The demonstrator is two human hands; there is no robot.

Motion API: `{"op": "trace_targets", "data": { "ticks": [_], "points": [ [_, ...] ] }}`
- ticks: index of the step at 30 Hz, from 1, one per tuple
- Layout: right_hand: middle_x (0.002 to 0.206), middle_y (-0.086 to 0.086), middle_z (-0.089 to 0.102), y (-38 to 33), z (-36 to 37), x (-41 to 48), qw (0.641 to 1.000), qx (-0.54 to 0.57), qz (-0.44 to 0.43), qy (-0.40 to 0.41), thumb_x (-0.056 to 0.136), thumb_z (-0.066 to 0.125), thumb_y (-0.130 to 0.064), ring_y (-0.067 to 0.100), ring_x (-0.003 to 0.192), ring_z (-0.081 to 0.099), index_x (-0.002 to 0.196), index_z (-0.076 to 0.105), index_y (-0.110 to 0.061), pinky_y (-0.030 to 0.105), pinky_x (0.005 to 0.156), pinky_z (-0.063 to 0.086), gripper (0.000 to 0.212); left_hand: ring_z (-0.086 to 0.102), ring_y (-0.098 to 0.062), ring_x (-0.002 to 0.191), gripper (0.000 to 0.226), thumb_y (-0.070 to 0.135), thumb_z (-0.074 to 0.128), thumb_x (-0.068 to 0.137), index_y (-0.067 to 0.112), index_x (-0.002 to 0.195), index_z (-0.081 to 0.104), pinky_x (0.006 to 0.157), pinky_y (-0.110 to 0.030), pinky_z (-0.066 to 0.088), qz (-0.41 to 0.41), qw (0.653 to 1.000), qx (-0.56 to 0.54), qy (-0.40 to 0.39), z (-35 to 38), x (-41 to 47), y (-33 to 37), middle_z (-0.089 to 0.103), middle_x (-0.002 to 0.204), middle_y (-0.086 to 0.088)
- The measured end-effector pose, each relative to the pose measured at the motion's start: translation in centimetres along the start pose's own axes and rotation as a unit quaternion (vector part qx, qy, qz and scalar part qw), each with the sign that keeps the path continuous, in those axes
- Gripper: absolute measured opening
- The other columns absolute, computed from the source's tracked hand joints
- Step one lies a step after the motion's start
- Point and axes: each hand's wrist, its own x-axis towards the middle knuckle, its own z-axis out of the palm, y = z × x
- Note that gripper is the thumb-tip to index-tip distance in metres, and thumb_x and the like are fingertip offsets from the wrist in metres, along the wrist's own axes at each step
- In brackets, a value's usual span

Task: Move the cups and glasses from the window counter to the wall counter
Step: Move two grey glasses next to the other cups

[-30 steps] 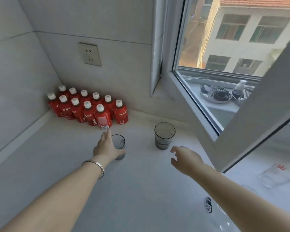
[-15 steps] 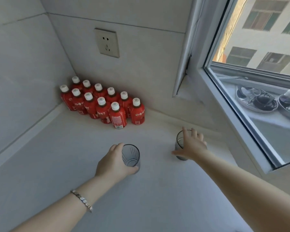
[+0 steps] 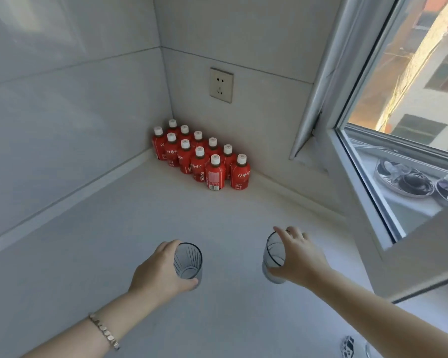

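1. A pale grey counter (image 3: 109, 244) fills the corner between two tiled walls and the window side.
2. Red bottles (image 3: 204, 161) with white caps stand upright in two rows in the far corner, touching.
3. Two smoky glasses are near the front; whether either rests on the surface is unclear.

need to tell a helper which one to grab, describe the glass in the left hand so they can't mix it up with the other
From the pack of red bottles in the wall corner, come straight toward the viewer across the white counter. The glass sits in the left hand, on the side away from the window. Unlike the smooth glass in the right hand, its walls carry fine vertical lines.
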Motion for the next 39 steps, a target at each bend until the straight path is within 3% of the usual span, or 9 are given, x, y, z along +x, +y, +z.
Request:
{"op": "trace_targets", "data": {
  "ticks": [9,13,24,30,33,39],
  "points": [
    [0.143,-0.004,0.032,-7.0,0.5,-13.1,0.979,-0.016,-0.204,-0.011,0.07,0.067,-0.052,0.021,0.13,0.034,0.146,0.018,-0.033,0.033,0.096,0.046,0.093,0.055,-0.014,0.115,0.083,0.046,0.079,0.061,0.029,0.132,0.041,0.093,-0.026,0.045,-0.094,0.985,-0.052,0.134,0.5,-18.3,-3.7,0.048,0.132,0.01],
    [0.144,-0.003,0.031,-10.9,2.5,-19.2,0.962,-0.028,-0.27,-0.037,0.071,0.067,-0.052,0.022,0.131,0.033,0.146,0.017,-0.032,0.034,0.098,0.046,0.093,0.055,-0.012,0.109,0.077,0.046,0.078,0.062,0.032,0.129,0.042,0.087,-0.025,0.044,-0.154,0.971,-0.081,0.163,1.5,-27.6,-6.2,0.05,0.126,0.012],
    [0.146,-0.003,0.03,-26.2,8.8,-34.5,0.878,-0.103,-0.457,-0.102,0.072,0.066,-0.053,0.022,0.131,0.034,0.147,0.016,-0.033,0.034,0.099,0.047,0.092,0.055,-0.013,0.107,0.079,0.045,0.076,0.065,0.029,0.133,0.039,0.082,-0.024,0.042,-0.305,0.911,-0.116,0.252,-0.6,-49.0,-18.2,0.05,0.124,0.01],
    [0.146,-0.007,0.029,-37.8,13.1,-42.0,0.855,-0.108,-0.496,-0.112,0.071,0.067,-0.05,0.019,0.132,0.033,0.147,0.017,-0.035,0.031,0.098,0.044,0.092,0.055,-0.013,0.101,0.076,0.041,0.078,0.063,0.031,0.129,0.043,0.084,-0.025,0.044,-0.349,0.884,-0.128,0.284,-3.6,-59.0,-28.1,0.046,0.111,0.013],
    [0.147,-0.006,0.03,-43.5,15.5,-45.2,0.862,-0.09,-0.484,-0.125,0.069,0.068,-0.052,0.019,0.131,0.035,0.147,0.018,-0.035,0.031,0.1,0.043,0.094,0.054,-0.013,0.106,0.082,0.042,0.078,0.063,0.028,0.134,0.039,0.089,-0.025,0.044,-0.353,0.888,-0.125,0.268,-5.5,-63.0,-33.4,0.048,0.122,0.01],
    [0.146,-0.006,0.032,-53.4,19.2,-49.4,0.865,-0.09,-0.478,-0.126,0.069,0.07,-0.05,0.02,0.129,0.038,0.146,0.02,-0.034,0.032,0.096,0.045,0.093,0.054,-0.015,0.111,0.081,0.042,0.075,0.063,0.027,0.133,0.038,0.084,-0.024,0.042,-0.366,0.893,-0.089,0.247,-9.6,-67.8,-42.7,0.047,0.127,0.009]
  ]
}}
